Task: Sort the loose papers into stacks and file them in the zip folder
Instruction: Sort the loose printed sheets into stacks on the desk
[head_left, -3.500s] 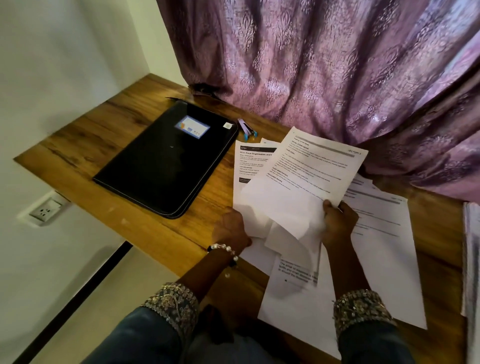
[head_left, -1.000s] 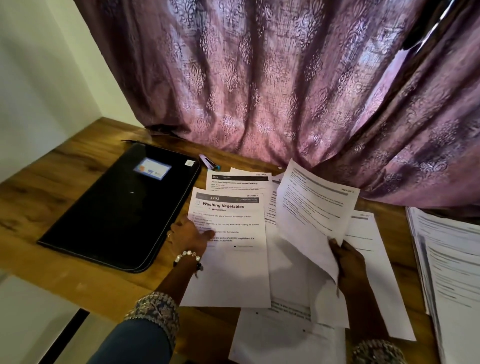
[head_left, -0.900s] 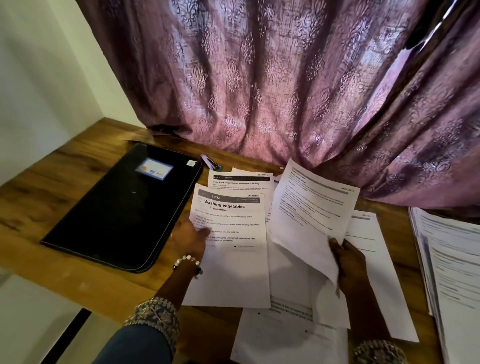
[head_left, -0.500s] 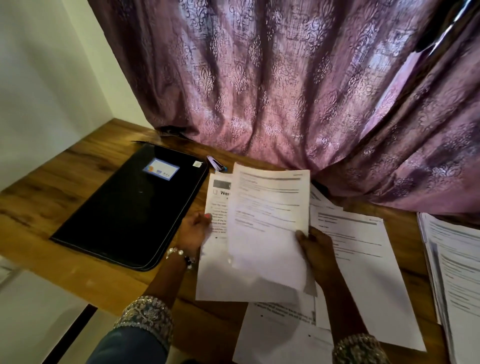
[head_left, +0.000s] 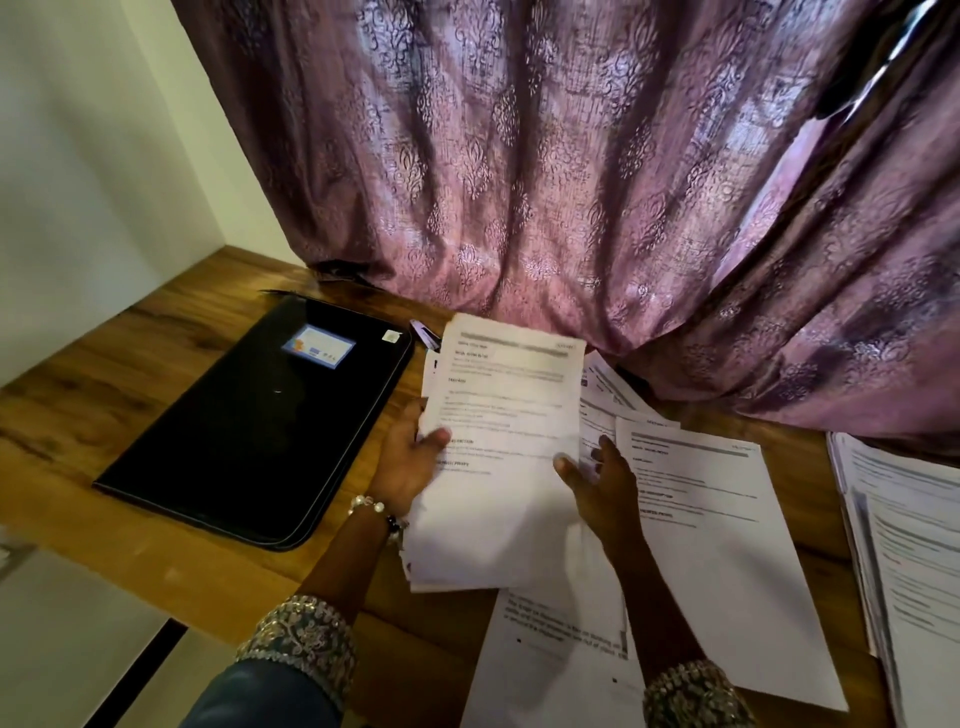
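Head view: both hands hold one printed sheet (head_left: 506, 441), left hand (head_left: 410, 460) pinching its left edge, right hand (head_left: 602, 480) its right edge, right of the black zip folder (head_left: 254, 421).

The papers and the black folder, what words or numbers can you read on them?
None can be read for sure.
Top sheet gripped by both hands: printed headings and lines, too blurred.
Sheet to its right: grey header bar and text, blurred.
Bottom sheet: a few bold lines, too soft to read.
Stack at the right edge: blurred.
Black zip folder: blue and white label, too small.
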